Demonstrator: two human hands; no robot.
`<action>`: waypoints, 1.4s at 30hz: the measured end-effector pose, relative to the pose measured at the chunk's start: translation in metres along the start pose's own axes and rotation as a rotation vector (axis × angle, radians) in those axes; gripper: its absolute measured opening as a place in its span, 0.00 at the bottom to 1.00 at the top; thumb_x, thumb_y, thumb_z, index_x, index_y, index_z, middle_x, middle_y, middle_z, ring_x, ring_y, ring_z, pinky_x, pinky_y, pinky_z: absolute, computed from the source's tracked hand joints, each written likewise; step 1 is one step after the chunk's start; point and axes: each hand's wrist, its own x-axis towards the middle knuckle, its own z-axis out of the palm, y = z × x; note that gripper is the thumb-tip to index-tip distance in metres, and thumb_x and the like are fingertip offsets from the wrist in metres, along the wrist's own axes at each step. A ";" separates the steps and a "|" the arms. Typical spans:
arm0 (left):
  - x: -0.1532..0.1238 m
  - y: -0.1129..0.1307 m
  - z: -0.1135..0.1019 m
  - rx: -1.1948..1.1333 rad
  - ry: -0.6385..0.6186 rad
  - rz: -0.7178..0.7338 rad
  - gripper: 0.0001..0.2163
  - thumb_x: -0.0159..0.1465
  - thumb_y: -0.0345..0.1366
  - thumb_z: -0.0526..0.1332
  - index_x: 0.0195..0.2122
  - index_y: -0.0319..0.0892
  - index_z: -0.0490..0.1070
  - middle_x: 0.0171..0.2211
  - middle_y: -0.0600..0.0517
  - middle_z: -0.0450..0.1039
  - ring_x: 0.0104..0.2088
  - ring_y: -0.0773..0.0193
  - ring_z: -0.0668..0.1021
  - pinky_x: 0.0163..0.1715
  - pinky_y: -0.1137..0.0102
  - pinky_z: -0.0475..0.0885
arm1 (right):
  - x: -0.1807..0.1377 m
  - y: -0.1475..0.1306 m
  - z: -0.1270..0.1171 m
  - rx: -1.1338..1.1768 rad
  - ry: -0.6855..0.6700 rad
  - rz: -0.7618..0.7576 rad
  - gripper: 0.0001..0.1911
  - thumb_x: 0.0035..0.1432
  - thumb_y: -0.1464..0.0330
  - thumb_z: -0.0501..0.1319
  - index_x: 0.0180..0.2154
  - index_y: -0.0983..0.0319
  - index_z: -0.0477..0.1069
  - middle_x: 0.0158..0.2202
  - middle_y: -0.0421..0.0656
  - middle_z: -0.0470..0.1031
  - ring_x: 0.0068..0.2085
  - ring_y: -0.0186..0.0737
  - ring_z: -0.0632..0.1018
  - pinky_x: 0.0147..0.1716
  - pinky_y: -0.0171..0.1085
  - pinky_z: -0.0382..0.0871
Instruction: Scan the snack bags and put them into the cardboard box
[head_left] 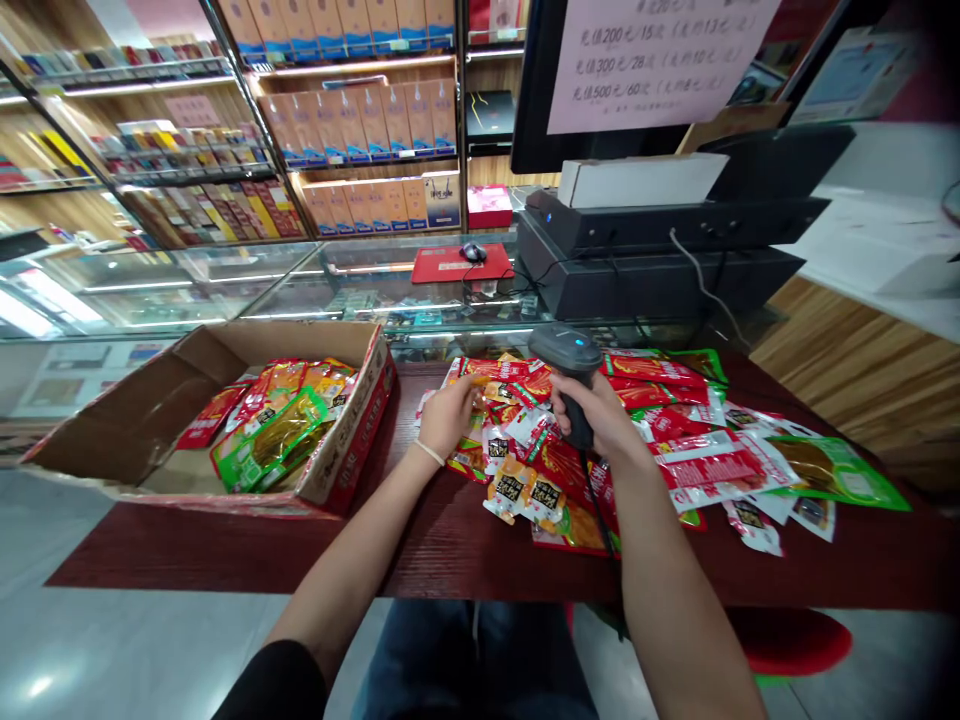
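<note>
My right hand [598, 412] is wrapped round the handle of a dark barcode scanner [566, 350], whose head sits above a pile of snack packets [559, 465] and whose cable runs down over them. At the pile's left side, my left hand [448, 412] has its fingers curled at the edge of a snack packet [495, 368]; the fingertips are partly hidden. Red, green, and small white-and-orange packets overlap in the heap. Further left, an open cardboard box [352, 440] holds more packets, with a green one [274, 440] on top.
The dark wooden tabletop [442, 560] bears the box and pile. Behind it, a glass counter [360, 290] carries a mouse [473, 252] on a red mouse pad [435, 268]. A black cash-register unit [652, 270] stands back right under a monitor [536, 100]. Stocked shelves [360, 150] line the wall.
</note>
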 end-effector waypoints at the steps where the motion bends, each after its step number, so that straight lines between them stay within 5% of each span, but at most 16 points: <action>1: -0.003 -0.001 -0.006 -0.125 0.085 -0.036 0.13 0.66 0.38 0.57 0.50 0.47 0.72 0.41 0.47 0.78 0.40 0.57 0.79 0.42 0.68 0.69 | 0.000 0.001 0.000 -0.004 -0.009 0.001 0.17 0.52 0.57 0.68 0.27 0.59 0.64 0.18 0.34 0.66 0.15 0.28 0.64 0.12 0.29 0.59; 4: -0.012 -0.010 -0.021 -0.513 0.260 -0.139 0.13 0.62 0.43 0.62 0.45 0.43 0.72 0.39 0.48 0.78 0.37 0.60 0.79 0.37 0.71 0.70 | 0.000 0.001 0.004 -0.019 -0.029 0.007 0.17 0.52 0.56 0.68 0.26 0.59 0.63 0.18 0.33 0.65 0.15 0.28 0.65 0.13 0.29 0.60; 10: -0.023 -0.044 -0.030 -0.979 0.358 -0.489 0.17 0.53 0.46 0.69 0.33 0.38 0.70 0.23 0.54 0.74 0.22 0.69 0.73 0.24 0.75 0.66 | -0.001 0.003 0.020 -0.036 -0.030 0.056 0.18 0.50 0.56 0.69 0.27 0.60 0.64 0.17 0.34 0.66 0.15 0.28 0.65 0.13 0.30 0.60; 17: -0.027 -0.054 -0.030 -1.315 0.373 -0.560 0.20 0.48 0.40 0.72 0.39 0.38 0.71 0.33 0.50 0.78 0.30 0.65 0.78 0.32 0.70 0.73 | -0.003 0.014 0.042 -0.142 -0.150 0.152 0.18 0.51 0.56 0.68 0.31 0.59 0.64 0.17 0.33 0.65 0.14 0.29 0.65 0.12 0.30 0.58; 24: -0.027 -0.058 -0.028 -1.340 0.407 -0.564 0.16 0.51 0.38 0.70 0.38 0.37 0.71 0.32 0.50 0.77 0.29 0.66 0.78 0.35 0.69 0.74 | -0.007 0.022 0.058 -0.332 -0.304 0.226 0.31 0.48 0.56 0.70 0.51 0.57 0.64 0.17 0.32 0.66 0.14 0.32 0.66 0.12 0.31 0.59; 29: -0.025 -0.054 -0.029 -1.331 0.426 -0.565 0.16 0.51 0.35 0.69 0.39 0.37 0.72 0.36 0.47 0.78 0.33 0.63 0.79 0.37 0.68 0.74 | -0.009 0.021 0.060 -0.364 -0.378 0.214 0.24 0.49 0.55 0.69 0.44 0.60 0.69 0.15 0.33 0.65 0.13 0.31 0.64 0.11 0.31 0.56; 37: -0.028 -0.053 -0.025 -1.207 0.435 -0.539 0.17 0.52 0.41 0.69 0.39 0.38 0.70 0.33 0.49 0.78 0.29 0.65 0.78 0.32 0.70 0.73 | -0.009 0.020 0.055 -0.321 -0.319 0.236 0.21 0.49 0.54 0.69 0.38 0.59 0.66 0.16 0.33 0.65 0.15 0.32 0.65 0.13 0.31 0.59; 42: -0.030 -0.019 -0.034 -1.069 0.373 -0.472 0.16 0.56 0.42 0.66 0.41 0.38 0.71 0.30 0.51 0.77 0.25 0.68 0.76 0.27 0.74 0.69 | -0.011 0.015 0.053 -0.197 -0.251 0.173 0.20 0.50 0.53 0.68 0.28 0.60 0.64 0.17 0.34 0.65 0.15 0.31 0.66 0.13 0.31 0.58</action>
